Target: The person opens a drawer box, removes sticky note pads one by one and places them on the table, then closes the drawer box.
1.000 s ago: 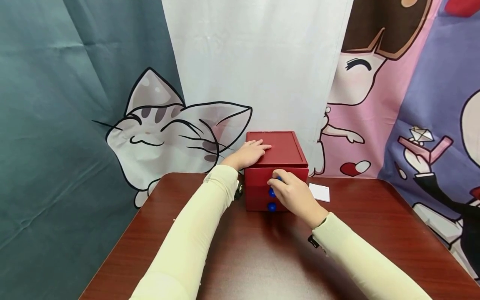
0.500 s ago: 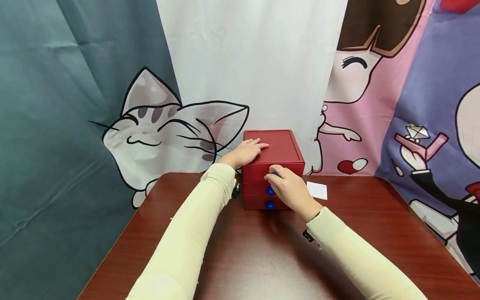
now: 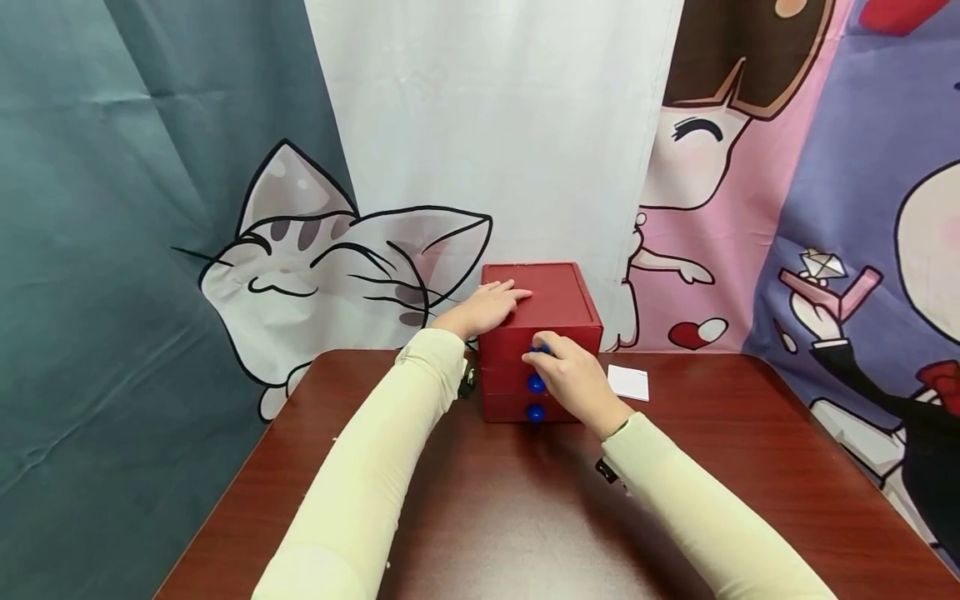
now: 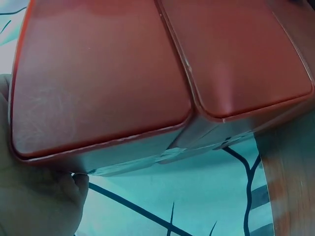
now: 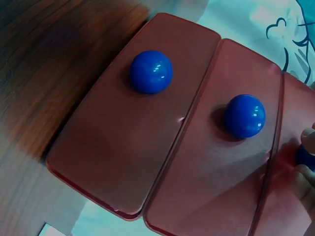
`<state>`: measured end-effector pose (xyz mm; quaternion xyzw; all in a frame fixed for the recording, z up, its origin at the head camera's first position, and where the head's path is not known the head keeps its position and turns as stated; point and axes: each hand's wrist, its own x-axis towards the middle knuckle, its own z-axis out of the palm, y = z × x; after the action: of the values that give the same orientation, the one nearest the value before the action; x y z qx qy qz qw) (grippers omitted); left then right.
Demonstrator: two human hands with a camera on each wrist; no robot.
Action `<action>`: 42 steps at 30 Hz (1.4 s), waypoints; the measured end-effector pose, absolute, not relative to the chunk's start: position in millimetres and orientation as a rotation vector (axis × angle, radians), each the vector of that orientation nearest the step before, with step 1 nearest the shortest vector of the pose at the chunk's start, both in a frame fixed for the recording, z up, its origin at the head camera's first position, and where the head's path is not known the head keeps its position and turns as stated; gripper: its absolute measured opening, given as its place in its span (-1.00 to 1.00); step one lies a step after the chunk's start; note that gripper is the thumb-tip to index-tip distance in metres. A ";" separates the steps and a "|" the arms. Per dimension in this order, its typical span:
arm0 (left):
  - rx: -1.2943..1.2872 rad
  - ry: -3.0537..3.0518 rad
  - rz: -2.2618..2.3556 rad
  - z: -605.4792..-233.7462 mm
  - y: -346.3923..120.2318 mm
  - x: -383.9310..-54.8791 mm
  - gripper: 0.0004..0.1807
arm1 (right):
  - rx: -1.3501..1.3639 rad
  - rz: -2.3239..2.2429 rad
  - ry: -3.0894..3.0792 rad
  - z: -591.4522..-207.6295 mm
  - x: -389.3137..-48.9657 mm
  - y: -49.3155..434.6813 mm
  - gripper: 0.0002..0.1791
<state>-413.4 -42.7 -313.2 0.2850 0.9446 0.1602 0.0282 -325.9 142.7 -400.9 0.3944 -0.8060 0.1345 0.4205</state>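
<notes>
A red box of three stacked drawers (image 3: 498, 354) stands at the far side of the table, a blue knob on each drawer. My right hand (image 3: 570, 371) pinches the top knob (image 3: 540, 350) between thumb and fingers; the right wrist view catches only fingertips around that blue knob (image 5: 306, 156). Below it, the middle knob (image 3: 536, 383) and the bottom knob (image 3: 535, 412) are untouched. My left hand (image 3: 486, 308) rests on the box's upper left edge, fingers spread over the lid (image 3: 551, 292). In the left wrist view the thumb side of the left hand (image 4: 44, 201) lies against the box's edge.
The brown wooden table (image 3: 480, 517) extends toward me. A small white card (image 3: 628, 382) lies just right of the box. Close behind hangs a printed cloth backdrop (image 3: 495, 125) with cartoon figures.
The top drawer, slightly out with a dark gap under the lid one second ago, now sits flush. Both hands keep their places on the box; the head view has shifted slightly.
</notes>
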 end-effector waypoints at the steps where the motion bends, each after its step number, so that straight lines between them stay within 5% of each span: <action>1: 0.888 2.918 0.482 -313.2 -43.1 -413.6 -0.42 | 0.993 0.329 -2.009 -401.5 -326.4 142.4 -0.77; 22: 0.829 3.124 0.337 -318.3 -34.3 -406.5 -0.49 | 0.933 0.525 -1.842 -421.2 -334.2 146.1 -0.74; 42: 0.803 3.125 0.322 -323.8 -30.6 -405.6 -0.49 | 0.875 0.113 -2.205 -462.2 -328.2 129.7 -0.89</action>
<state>-405.6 -30.6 -323.8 0.2473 0.9625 0.0991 -0.0503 -328.2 129.7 -462.2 0.3419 -0.8610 0.0443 0.3740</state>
